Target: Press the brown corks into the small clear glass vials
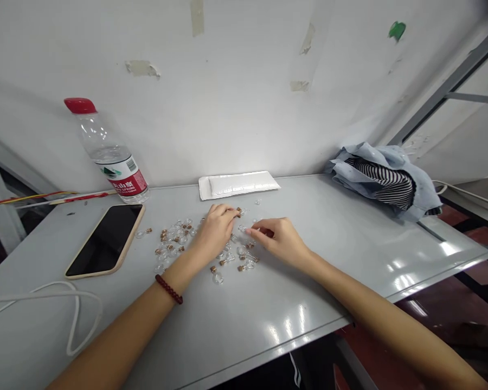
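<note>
Many tiny clear glass bottles with cork stoppers lie in a loose pile on the grey table. My left hand, with a dark red bead bracelet at its wrist, pinches a small cork at its fingertips. Clear glass shows just beyond that cork; whether the two are joined I cannot tell. Facing it from the right, my right hand pinches a tiny glass bottle between thumb and fingers. Part of the pile is hidden behind my left hand.
At the left stand a water bottle with a red cap and a phone, near a white cable. A white padded packet lies against the wall. Bundled cloth sits at the back right. The table's front edge is close.
</note>
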`<act>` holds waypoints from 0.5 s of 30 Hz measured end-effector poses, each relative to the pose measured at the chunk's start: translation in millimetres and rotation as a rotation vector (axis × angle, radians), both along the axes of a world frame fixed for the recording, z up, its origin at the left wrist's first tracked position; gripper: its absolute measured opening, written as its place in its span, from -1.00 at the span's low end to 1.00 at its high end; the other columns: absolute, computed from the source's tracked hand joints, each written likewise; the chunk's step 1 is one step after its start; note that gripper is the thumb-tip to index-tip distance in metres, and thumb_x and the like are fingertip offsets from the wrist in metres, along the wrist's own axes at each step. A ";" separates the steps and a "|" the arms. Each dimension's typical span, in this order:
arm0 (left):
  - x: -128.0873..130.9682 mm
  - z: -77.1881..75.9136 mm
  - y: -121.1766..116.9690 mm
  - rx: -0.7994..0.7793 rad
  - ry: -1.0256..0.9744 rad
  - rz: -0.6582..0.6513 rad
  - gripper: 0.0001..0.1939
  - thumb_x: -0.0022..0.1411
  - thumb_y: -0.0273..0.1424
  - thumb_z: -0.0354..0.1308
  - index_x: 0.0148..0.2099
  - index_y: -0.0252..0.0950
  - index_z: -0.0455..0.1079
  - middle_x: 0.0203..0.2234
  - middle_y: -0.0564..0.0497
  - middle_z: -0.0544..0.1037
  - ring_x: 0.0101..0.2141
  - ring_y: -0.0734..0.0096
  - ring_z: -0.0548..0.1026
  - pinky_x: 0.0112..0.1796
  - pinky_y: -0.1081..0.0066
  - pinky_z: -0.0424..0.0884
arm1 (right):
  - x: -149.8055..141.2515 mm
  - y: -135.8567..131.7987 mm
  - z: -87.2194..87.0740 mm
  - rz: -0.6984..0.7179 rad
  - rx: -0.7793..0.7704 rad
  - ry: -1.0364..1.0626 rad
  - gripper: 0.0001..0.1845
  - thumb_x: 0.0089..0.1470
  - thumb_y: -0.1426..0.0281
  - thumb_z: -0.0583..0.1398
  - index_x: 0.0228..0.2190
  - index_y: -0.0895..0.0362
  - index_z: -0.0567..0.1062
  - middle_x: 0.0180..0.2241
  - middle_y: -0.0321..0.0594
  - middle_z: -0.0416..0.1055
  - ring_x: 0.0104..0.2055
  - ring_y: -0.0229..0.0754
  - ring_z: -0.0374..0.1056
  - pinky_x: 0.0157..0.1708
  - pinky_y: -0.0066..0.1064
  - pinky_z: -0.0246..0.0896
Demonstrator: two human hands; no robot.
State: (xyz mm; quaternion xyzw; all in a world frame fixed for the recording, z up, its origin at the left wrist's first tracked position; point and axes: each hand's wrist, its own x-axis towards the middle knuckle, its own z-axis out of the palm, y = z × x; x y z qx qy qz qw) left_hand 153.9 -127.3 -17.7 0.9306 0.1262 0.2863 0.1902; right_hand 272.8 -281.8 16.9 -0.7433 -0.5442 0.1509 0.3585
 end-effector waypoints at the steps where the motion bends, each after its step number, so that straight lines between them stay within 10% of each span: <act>1: 1.0 -1.3 1.7 0.003 0.017 -0.010 -0.70 0.26 -0.57 -0.02 -0.06 -0.29 0.46 -0.14 -0.10 0.49 -0.06 0.17 0.38 -0.07 0.18 0.41 | 3.5 0.3 0.9 -0.036 0.037 -0.012 -0.67 0.18 0.25 0.12 -0.51 0.16 0.51 -0.64 -0.32 0.31 -0.59 -0.33 0.09 -0.52 -0.40 0.01; 10: 1.2 -3.9 11.1 0.019 0.100 -0.039 -0.68 0.28 -0.53 -0.05 -0.03 -0.29 0.46 -0.15 -0.12 0.50 -0.09 0.11 0.37 -0.05 0.09 0.37 | 40.5 4.8 -5.3 -0.045 0.067 -0.122 -0.71 0.08 0.39 0.20 -0.12 0.15 0.51 -0.16 -0.08 0.39 -0.29 -0.19 0.34 -0.34 -0.36 0.25; 15: 0.9 0.0 7.2 -0.004 0.123 -0.027 -0.80 0.26 -0.47 0.02 -0.14 -0.32 0.45 -0.21 -0.11 0.49 -0.12 0.11 0.38 -0.11 0.14 0.39 | 39.1 8.3 -10.1 -0.009 0.057 -0.067 -0.76 0.03 0.47 0.22 -0.21 0.14 0.57 -0.23 -0.12 0.42 -0.32 -0.19 0.35 -0.27 -0.31 0.26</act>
